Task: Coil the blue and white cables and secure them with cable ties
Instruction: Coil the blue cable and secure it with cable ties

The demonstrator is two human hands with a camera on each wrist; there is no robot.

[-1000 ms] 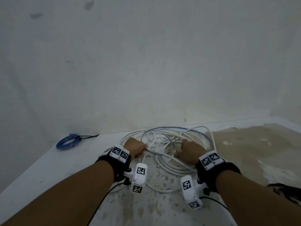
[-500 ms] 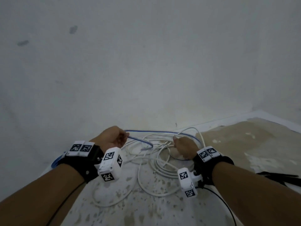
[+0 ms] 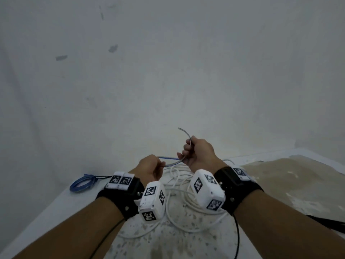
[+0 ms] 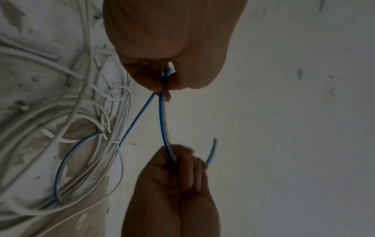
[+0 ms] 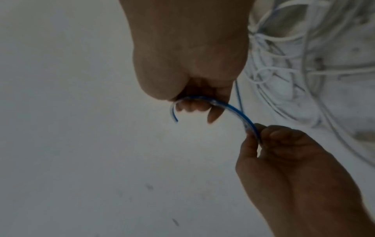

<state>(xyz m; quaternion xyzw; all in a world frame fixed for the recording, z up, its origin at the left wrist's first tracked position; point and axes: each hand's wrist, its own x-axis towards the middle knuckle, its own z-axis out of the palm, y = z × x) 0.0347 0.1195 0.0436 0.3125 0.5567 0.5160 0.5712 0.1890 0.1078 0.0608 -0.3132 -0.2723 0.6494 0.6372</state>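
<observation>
A thin blue cable (image 3: 170,160) is lifted above the floor between both hands. My right hand (image 3: 194,152) grips it in a fist near its free end (image 3: 183,130), which curls up out of the fist. My left hand (image 3: 153,165) pinches the same blue cable (image 4: 162,115) between thumb and fingers a short way along. In the right wrist view the blue cable (image 5: 233,110) arcs from one hand to the other. The rest of it runs down into a loose tangle of white cable (image 3: 179,184) on the floor beneath the hands; the white cable (image 4: 71,115) lies untouched.
A small coiled blue cable (image 3: 82,183) with a black tie lies on the floor at the left by the wall (image 3: 168,71). Black cable ties (image 3: 332,223) lie at the right edge. The floor (image 3: 280,184) is stained and patchy.
Both hands rose from the pile. The right hand left the white tangle and now grips the blue cable's end; the left hand moved back right, close beside it.
</observation>
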